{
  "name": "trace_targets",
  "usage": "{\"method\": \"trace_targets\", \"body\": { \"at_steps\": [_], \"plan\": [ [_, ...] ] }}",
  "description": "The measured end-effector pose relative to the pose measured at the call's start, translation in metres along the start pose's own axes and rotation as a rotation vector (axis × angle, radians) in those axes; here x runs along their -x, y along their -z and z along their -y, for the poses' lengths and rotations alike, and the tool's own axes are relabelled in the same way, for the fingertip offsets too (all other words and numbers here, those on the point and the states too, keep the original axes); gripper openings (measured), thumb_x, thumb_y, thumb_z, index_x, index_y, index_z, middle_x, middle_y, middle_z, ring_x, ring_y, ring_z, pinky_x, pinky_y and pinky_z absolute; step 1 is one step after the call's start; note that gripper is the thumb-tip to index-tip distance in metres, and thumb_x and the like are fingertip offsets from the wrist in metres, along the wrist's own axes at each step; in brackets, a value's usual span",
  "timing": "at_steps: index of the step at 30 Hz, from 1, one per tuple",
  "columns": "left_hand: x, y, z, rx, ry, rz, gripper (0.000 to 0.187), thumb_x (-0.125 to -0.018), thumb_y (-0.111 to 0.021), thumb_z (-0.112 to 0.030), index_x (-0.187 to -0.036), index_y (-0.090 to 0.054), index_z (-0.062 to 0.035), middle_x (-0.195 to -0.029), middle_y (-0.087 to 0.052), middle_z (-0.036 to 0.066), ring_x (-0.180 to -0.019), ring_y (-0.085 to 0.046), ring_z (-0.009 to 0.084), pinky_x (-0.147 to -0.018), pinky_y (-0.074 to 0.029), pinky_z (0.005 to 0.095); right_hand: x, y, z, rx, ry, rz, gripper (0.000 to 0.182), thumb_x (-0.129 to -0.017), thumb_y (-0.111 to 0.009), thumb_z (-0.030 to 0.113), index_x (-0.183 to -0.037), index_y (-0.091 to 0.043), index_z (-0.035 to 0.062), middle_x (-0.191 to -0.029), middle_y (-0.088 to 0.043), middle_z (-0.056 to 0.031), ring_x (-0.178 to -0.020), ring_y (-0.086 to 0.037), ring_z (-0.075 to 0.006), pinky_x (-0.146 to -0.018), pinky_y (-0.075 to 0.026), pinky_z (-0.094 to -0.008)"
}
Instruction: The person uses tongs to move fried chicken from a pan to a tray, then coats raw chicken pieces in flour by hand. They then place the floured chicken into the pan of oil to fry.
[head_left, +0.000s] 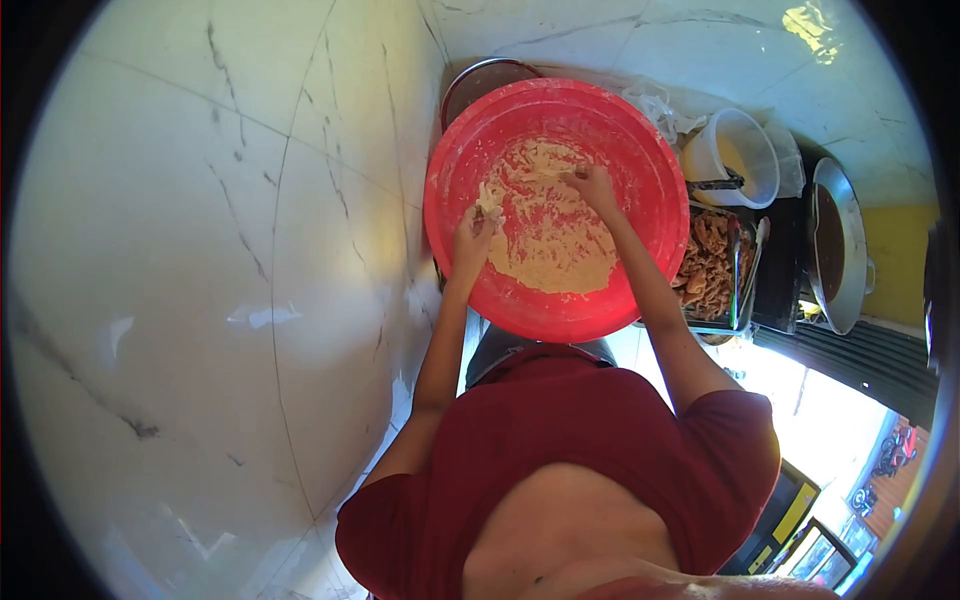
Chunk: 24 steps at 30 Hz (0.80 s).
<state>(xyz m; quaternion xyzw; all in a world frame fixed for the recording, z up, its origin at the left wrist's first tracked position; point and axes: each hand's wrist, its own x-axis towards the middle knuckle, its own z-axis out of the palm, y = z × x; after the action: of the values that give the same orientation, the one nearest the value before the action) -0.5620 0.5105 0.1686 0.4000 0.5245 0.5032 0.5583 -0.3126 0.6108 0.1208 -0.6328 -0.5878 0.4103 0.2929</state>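
A large red basin [645, 235] holds pale, floury crumbs and coated pieces [555, 265] spread over its bottom. At the left inside of the basin, my left hand [473, 232] has its fingers closed by a floury coated piece [490, 198]. Near the upper right of the crumbs is my right hand [592, 187], its fingers bent together; whatever lies between them is too small to make out.
Right of the basin, a tray of brown fried pieces [707, 260] lies beside tongs. Behind it stands a white bucket [765, 170]. A wide metal pan [852, 245] is farther right. Marble-patterned wall [220, 250] rises at the left.
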Motion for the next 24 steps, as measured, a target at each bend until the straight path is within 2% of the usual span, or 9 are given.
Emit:
{"method": "trace_targets", "body": {
  "at_steps": [1, 4, 7, 10, 13, 16, 19, 24],
  "plan": [
    [-0.002, -0.001, 0.002, 0.015, -0.005, -0.014, 0.029, -0.085, -0.061, -0.016, -0.105, -0.052, 0.0022, -0.088, -0.060, 0.005, -0.077, -0.057, 0.0087, -0.067, -0.046, 0.0214, 0.000, 0.005, -0.002, -0.061, 0.014, -0.038, 0.025, -0.071, -0.070, 0.021, -0.067, -0.061, -0.0027, -0.051, -0.051, -0.0061, -0.047, -0.045, -0.0094, -0.047, -0.035, -0.0307],
    [-0.005, -0.008, 0.004, 0.000, -0.134, -0.086, 0.035, -0.082, -0.064, -0.014, -0.109, -0.050, 0.0023, -0.091, -0.060, 0.004, -0.079, -0.057, 0.0081, -0.068, -0.046, 0.0202, 0.028, 0.022, 0.015, -0.044, -0.007, 0.081, 0.023, -0.073, -0.069, 0.019, -0.076, -0.064, -0.0033, -0.058, -0.057, -0.0051, -0.053, -0.048, -0.0062, -0.050, -0.038, -0.0283],
    [-0.022, -0.002, 0.028, 0.134, 0.061, 0.047, 0.039, -0.080, -0.065, -0.010, -0.113, -0.048, 0.0007, -0.095, -0.060, 0.005, -0.083, -0.058, 0.0100, -0.072, -0.046, 0.0202, 0.049, 0.027, 0.030, -0.252, -0.009, -0.049, 0.024, -0.076, -0.066, 0.015, -0.091, -0.064, -0.0043, -0.069, -0.061, -0.0041, -0.060, -0.051, -0.0064, -0.055, -0.041, -0.0251],
    [-0.018, -0.020, 0.001, 0.328, 0.331, 0.084, 0.036, -0.082, -0.062, -0.008, -0.114, -0.047, -0.0014, -0.095, -0.060, 0.006, -0.086, -0.059, 0.0131, -0.075, -0.048, 0.0218, 0.063, 0.029, 0.028, -0.377, 0.039, -0.111, 0.023, -0.082, -0.059, 0.011, -0.099, -0.061, -0.0054, -0.084, -0.063, -0.0050, -0.075, -0.056, -0.0074, -0.065, -0.045, -0.0215],
    [-0.007, -0.035, -0.020, 0.530, 0.428, 0.180, 0.031, -0.084, -0.058, -0.007, -0.113, -0.048, -0.0021, -0.100, -0.060, 0.007, -0.092, -0.059, 0.0155, -0.079, -0.049, 0.0243, 0.088, 0.028, 0.037, -0.616, -0.065, -0.158, 0.025, -0.084, -0.056, 0.009, -0.103, -0.058, -0.0073, -0.091, -0.061, -0.0062, -0.081, -0.057, -0.0095, -0.072, -0.045, -0.0228],
    [-0.003, -0.045, -0.011, 0.529, 0.453, 0.247, 0.029, -0.087, -0.054, -0.008, -0.114, -0.048, -0.0018, -0.104, -0.058, 0.007, -0.096, -0.058, 0.0157, -0.083, -0.048, 0.0260, 0.102, 0.020, 0.021, -1.153, -0.256, -0.068, 0.022, -0.085, -0.054, 0.008, -0.102, -0.055, -0.0064, -0.093, -0.059, -0.0055, -0.084, -0.057, -0.0127, -0.075, -0.046, -0.0243],
    [0.004, -0.059, -0.015, 0.452, 0.418, 0.233, 0.029, -0.088, -0.052, -0.009, -0.115, -0.048, -0.0007, -0.105, -0.057, 0.007, -0.098, -0.056, 0.0162, -0.089, -0.046, 0.0261, 0.112, 0.015, 0.016, -1.119, -0.266, -0.101, 0.016, -0.085, -0.053, 0.007, -0.097, -0.054, -0.0041, -0.093, -0.057, -0.0059, -0.086, -0.057, -0.0150, -0.075, -0.047, -0.0257],
    [0.006, -0.071, -0.009, 0.433, 0.437, 0.285, 0.025, -0.088, -0.053, -0.009, -0.111, -0.050, -0.0002, -0.105, -0.057, 0.007, -0.099, -0.056, 0.0153, -0.089, -0.045, 0.0253, 0.111, 0.015, 0.010, -1.265, -0.413, -0.023, 0.006, -0.082, -0.055, 0.008, -0.083, -0.053, 0.0017, -0.085, -0.053, -0.0041, -0.082, -0.053, -0.0128, -0.079, -0.045, -0.0275]
  ]
}}
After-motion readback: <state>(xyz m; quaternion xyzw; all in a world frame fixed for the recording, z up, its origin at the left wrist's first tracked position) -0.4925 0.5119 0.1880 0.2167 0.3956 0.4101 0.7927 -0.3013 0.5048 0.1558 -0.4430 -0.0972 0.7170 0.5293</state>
